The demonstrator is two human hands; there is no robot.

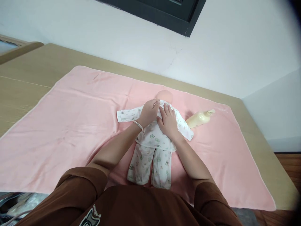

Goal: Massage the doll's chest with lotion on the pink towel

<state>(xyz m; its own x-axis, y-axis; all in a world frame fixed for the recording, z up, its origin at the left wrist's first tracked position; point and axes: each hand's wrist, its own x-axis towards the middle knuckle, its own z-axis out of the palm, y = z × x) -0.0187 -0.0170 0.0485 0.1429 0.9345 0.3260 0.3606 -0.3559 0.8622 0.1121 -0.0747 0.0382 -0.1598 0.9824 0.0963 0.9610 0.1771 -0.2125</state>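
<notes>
A baby doll [165, 95] lies on its back on a pink blanket [70, 119], dressed in a white printed top [154, 133] and matching trousers [150, 164]. My left hand [148, 112] rests on the doll's chest near the collar, fingers curled and pinching the fabric of the top. My right hand [168, 121] lies beside it on the chest with fingers stretched flat over the top. A thin bracelet [138, 125] circles my left wrist. The doll's face is mostly hidden by my hands.
A cream bottle [199, 118] lies on the blanket just right of the doll's arm. The blanket covers a wooden table [28, 81] set against a white wall [131, 37]. A dark window frame sits above. Wooden floor shows at the far right.
</notes>
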